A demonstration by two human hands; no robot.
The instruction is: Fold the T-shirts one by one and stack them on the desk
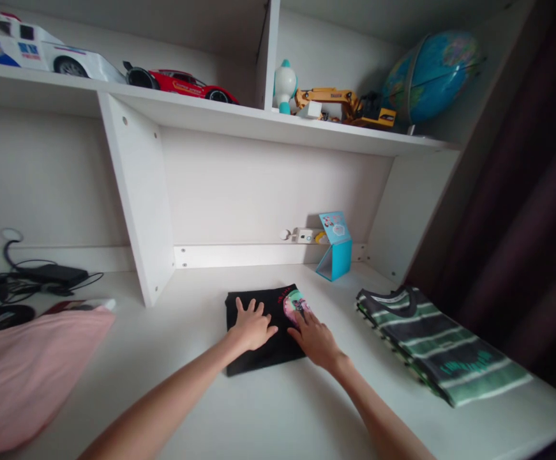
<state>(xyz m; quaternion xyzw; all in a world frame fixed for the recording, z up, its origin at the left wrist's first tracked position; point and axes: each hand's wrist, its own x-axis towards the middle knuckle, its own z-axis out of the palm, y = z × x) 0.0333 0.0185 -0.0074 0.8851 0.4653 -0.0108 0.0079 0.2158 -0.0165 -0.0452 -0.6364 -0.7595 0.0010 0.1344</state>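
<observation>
A black garment (258, 361) with a colourful printed patch lies folded into a flat, compact shape on the white desk (201, 409). My left hand (251, 324) rests on its left part, fingers spread. On the right part, over the edge of the print, my right hand (316, 338) lies palm down with its fingers stretched out. Both hands press flat against the cloth and hold nothing. Off to the right lies a folded striped T-shirt (440, 342) in green, grey and white, its collar facing away from me.
At the left, pink cloth (33, 377) lies near a black power adapter (60, 275) with cables. A blue desk calendar (338, 252) stands at the back. The shelf (201, 112) above carries a red toy car (182, 84), a toy excavator (349, 105) and a globe (431, 76).
</observation>
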